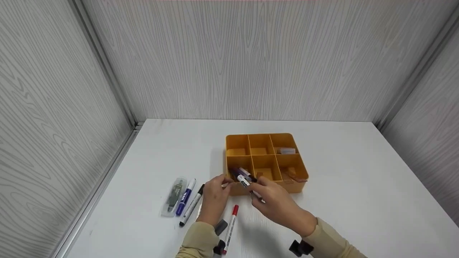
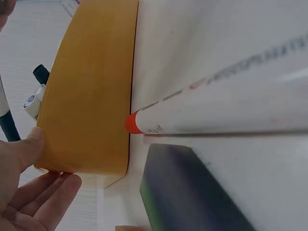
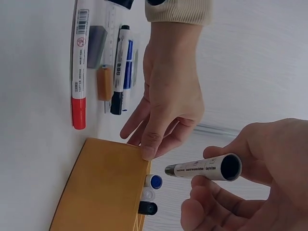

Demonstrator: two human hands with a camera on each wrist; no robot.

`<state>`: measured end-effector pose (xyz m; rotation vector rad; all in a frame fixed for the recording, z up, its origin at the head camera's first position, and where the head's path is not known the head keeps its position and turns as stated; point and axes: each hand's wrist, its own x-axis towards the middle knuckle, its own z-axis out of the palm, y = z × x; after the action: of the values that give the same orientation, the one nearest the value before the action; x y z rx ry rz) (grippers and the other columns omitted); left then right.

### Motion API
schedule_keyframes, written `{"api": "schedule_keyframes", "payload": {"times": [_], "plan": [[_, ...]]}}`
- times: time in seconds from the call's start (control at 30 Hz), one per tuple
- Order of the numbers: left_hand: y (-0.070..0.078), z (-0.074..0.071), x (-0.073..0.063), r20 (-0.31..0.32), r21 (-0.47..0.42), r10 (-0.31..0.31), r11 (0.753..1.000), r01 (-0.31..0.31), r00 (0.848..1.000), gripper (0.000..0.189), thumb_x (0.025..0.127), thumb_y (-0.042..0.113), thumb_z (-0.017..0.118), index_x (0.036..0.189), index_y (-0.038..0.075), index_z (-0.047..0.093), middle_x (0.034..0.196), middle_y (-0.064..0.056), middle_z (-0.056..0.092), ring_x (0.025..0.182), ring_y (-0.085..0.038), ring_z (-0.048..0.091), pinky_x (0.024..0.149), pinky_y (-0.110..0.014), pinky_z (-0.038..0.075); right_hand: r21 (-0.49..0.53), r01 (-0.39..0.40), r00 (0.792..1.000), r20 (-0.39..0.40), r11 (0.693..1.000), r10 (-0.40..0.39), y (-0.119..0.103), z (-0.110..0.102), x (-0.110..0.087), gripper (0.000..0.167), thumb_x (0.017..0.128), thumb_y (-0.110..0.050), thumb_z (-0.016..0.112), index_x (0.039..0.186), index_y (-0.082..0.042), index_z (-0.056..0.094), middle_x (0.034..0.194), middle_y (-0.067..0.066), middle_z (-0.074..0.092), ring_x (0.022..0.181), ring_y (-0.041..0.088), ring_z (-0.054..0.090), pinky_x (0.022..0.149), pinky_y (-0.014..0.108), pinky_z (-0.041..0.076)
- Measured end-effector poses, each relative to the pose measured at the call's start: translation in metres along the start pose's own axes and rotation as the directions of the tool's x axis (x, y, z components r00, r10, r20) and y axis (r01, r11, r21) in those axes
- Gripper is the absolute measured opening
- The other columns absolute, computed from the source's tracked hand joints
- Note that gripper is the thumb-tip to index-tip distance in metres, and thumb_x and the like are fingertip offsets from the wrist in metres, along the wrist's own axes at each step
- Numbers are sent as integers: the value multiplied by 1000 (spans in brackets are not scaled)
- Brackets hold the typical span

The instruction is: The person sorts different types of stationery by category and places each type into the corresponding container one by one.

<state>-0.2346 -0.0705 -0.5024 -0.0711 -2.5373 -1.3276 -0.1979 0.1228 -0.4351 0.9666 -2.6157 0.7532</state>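
A yellow-orange organizer box (image 1: 296, 187) with six compartments stands on the table. My left hand (image 1: 215, 197) grips its front left corner, thumb at the rim and fingers against the side. Between the thumb and fingers of my right hand (image 1: 278, 206) is a white marker (image 3: 199, 167) with dark print and a dark far end, tilted over the front left compartment. Several markers lean in that compartment; a blue-ended marker (image 3: 154, 181) and a dark-ended marker (image 3: 148, 208) stick out past the rim.
A red-capped marker (image 1: 231, 229) and a dark grey block (image 1: 221, 227) lie before the box. Left of it are a black-capped marker (image 1: 192, 206), a blue marker (image 1: 184, 200) and a clear case (image 1: 174, 196). A whitish small item (image 1: 287, 151) sits in the back right compartment.
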Motion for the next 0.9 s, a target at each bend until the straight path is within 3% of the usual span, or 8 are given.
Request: {"api": "schedule_keyframes", "payload": {"times": [0.33,0.6,0.9], "plan": [[0,0,0,7,-27,2,1000,-2,1000,6,90,10,73,91,16,71,94,5,72,97,-11,68,82,-25,59,-14,-68,996,58,998,69,5,12,28,12,93,-11,64,101,-14,73,92,4,64,74,12,53,65,22,51],[-1,-1,0,19,-36,-26,999,26,999,5,90,19,72,91,15,70,97,5,72,101,-13,68,84,-25,58,-6,-86,993,86,996,86,7,20,40,15,97,-17,61,101,-11,74,87,2,62,72,12,51,65,22,50],[1,-2,-1,6,-15,0,1000,0,1000,4,91,19,71,94,17,71,99,4,73,101,-13,69,84,-25,58,17,-112,989,98,994,110,11,34,48,13,97,-20,64,102,-10,71,88,4,63,72,13,53,64,23,50]]}}
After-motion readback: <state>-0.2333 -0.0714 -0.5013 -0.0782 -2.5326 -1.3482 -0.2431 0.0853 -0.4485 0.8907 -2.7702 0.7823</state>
